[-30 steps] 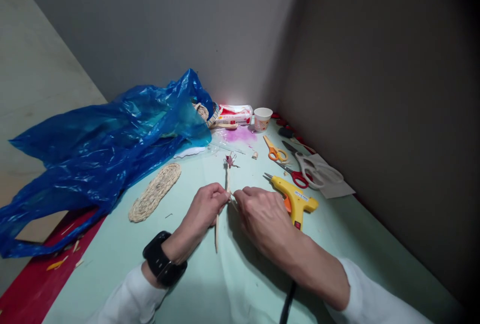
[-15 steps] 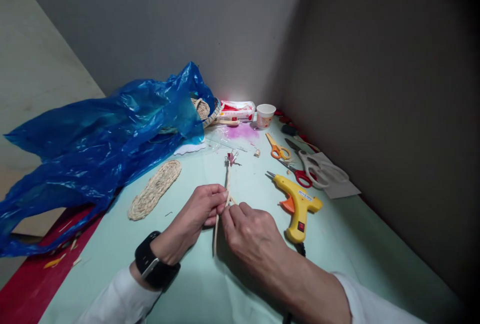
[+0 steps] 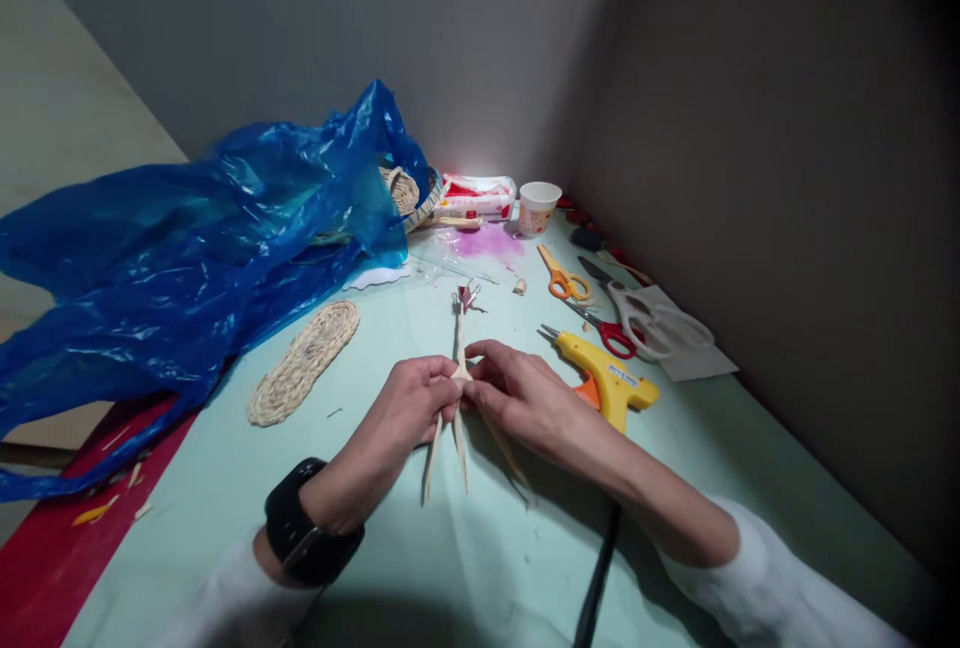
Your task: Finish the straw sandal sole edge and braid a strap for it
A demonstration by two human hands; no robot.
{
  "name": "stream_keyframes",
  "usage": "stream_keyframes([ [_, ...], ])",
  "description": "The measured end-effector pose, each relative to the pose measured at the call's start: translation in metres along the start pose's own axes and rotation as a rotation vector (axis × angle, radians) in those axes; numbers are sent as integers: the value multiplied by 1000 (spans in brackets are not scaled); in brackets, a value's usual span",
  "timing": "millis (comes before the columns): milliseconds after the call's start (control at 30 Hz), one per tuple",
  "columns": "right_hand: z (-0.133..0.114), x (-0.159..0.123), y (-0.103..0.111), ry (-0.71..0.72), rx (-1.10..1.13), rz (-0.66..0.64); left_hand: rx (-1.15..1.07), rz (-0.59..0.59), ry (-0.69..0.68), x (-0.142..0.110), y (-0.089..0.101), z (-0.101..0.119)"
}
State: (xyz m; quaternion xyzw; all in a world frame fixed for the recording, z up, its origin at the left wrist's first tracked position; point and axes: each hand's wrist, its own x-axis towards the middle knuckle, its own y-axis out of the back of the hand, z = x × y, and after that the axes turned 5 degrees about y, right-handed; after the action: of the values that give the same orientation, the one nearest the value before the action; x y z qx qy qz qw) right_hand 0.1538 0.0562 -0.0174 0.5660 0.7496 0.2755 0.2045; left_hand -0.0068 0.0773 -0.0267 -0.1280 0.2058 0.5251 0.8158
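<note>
A narrow braid of pale straw strands (image 3: 460, 328) runs toward me from a small dark red binder clip (image 3: 466, 298). My left hand (image 3: 409, 403), below a black watch, pinches the strands between thumb and fingertips. From the right, my right hand (image 3: 525, 398) grips them at the same spot, thumb and fingers closed together. Three loose strand ends fan out below my fingers, one leaning left, one in the middle, one under the right hand. Left of my hands lies a woven oval straw sole (image 3: 306, 364), flat on the light green table cover (image 3: 390, 548).
To the right are a yellow glue gun (image 3: 622, 388), partly behind my right forearm, and orange scissors (image 3: 562, 276), red scissors (image 3: 616, 336) and white scissors (image 3: 645, 323). A blue plastic bag (image 3: 225, 208) spreads at left. A paper cup (image 3: 538, 210) and tissue pack (image 3: 480, 198) stand behind.
My right hand has turned and lifted slightly, its thumb and fingers now showing beside the left. The strands, bunched before, now spread apart below my hands. The view has shifted a little.
</note>
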Motion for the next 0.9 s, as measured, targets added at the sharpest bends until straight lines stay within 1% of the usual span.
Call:
stream_keyframes([
  [33, 3, 4, -2, -8, 49, -54, 21, 3, 3, 0, 0, 1],
  [67, 6, 7, -4, -15, 67, -76, 46, 8, 5, -1, 0, 1],
  [167, 9, 11, -8, -43, 36, -49, 137, 31, 3, 0, 1, 1],
  [333, 13, 11, -6, -61, 29, -20, 290, 78, -25, 0, 2, 1],
  [467, 16, 11, -5, -83, 33, -7, 511, 147, -79, -2, 2, 6],
  [567, 15, 11, -4, -110, 77, -13, 625, 176, -101, -3, 0, 7],
  [667, 13, 11, -4, -127, 149, -35, 730, 242, -139, -3, -5, 6],
  [767, 14, 12, -5, -97, 176, -26, 756, 286, -186, -4, -9, 3],
  [900, 15, 11, -5, -94, 147, 2, 726, 243, -206, -7, -8, 5],
])
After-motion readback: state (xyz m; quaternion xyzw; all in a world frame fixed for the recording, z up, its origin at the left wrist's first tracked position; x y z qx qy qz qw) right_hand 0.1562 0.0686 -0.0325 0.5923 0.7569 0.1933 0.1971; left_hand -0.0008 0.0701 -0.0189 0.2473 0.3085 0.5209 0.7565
